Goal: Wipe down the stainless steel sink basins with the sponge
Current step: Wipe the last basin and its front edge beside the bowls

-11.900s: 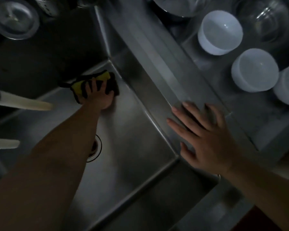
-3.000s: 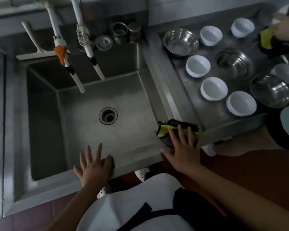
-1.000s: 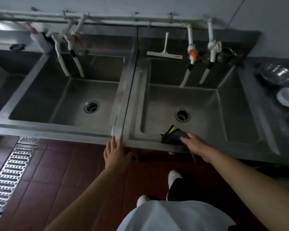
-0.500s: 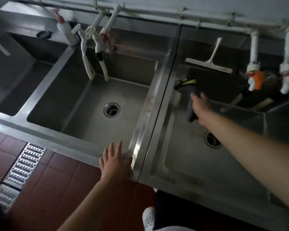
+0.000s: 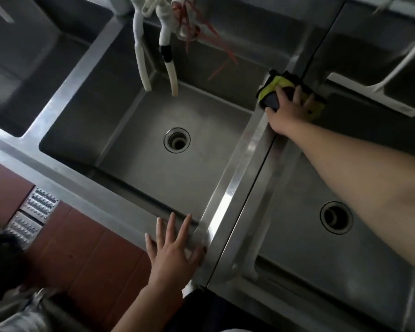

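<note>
**Sponge at the far end of the divider, under the right hand**

The sponge (image 5: 277,88), yellow with dark bands, lies directly beneath the right hand (image 5: 288,109), at the far end of the steel divider (image 5: 228,200) that separates the two basins. Its long axis runs across the divider, roughly square to the ridge, so that one end overhangs the basin on the left hand's side (image 5: 168,164) and the other end reaches toward the basin under the right forearm (image 5: 297,236). The right hand presses down on it with fingers spread and only lightly bent; the right arm is stretched almost straight, forward and away from the body. The left hand (image 5: 175,250) is well apart from the sponge, at the near end of the same divider, laid flat with fingers splayed on the front rim, apparently as a brace. The right hand is therefore the working one. A stroke drawn back along the ridge toward the left hand, or down either wall, seems the likely next move. A squeegee (image 5: 374,97) rests just beyond the right hand's fingertips.
</note>
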The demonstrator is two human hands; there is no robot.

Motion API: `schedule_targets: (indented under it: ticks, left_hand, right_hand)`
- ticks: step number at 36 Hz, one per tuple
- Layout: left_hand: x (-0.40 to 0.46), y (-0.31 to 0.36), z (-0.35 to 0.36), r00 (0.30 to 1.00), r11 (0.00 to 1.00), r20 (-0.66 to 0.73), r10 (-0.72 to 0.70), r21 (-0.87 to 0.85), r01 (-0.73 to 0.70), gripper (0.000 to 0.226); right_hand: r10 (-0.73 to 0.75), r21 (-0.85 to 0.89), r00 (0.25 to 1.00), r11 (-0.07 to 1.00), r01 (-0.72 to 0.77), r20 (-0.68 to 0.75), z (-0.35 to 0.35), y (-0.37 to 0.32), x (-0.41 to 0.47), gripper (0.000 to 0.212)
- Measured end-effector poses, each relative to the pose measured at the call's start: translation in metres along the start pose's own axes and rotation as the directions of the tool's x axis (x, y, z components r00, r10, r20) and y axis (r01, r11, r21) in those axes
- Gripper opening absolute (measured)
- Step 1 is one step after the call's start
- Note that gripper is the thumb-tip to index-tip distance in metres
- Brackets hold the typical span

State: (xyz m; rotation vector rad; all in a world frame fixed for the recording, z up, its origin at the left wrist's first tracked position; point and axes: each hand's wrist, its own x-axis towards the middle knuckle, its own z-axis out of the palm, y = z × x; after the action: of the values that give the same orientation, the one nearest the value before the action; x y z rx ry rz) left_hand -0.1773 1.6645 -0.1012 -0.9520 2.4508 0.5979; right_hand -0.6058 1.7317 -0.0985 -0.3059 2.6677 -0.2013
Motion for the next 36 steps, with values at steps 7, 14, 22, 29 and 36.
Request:
schedule_targets:
  ticks: [7, 14, 22, 29, 36]
  left_hand:
    - [-0.004, -0.011, -0.015, 0.996, 0.972, -0.059, 0.073, -0.219, -0.084, 0.081]
    - [-0.014, -0.025, -0.043, 0.996, 0.902, -0.045, 0.076, -0.423, -0.087, 0.074]
    - [-0.023, -0.063, -0.055, 0.969, 0.886, -0.107, 0.222, -0.394, -0.246, 0.073]
    - [-0.026, -0.043, -0.043, 0.772, 0.778, 0.094, 0.628, -0.087, -0.622, 0.081]
    - [-0.052, 0.039, -0.096, 0.6, 0.611, 0.163, 0.783, -0.379, -0.695, 0.043]
  right_hand:
    - [-0.115, -0.054, 0.993, 0.992, 0.113, -0.026, 0.05, -0.005, -0.097, 0.055]
    - [-0.141, 0.005, 0.989, 0.99, 0.141, 0.047, 0.107, -0.015, -0.235, 0.051]
    - [-0.218, -0.028, 0.971, 0.975, 0.221, 0.099, 0.162, -0.018, -0.364, 0.046]
    - [-0.216, 0.343, 0.966, 0.926, 0.156, 0.145, 0.129, -0.011, -0.391, 0.031]
    - [-0.269, 0.782, 0.853, 0.581, -0.226, 0.446, 0.029, 0.055, -0.409, 0.023]
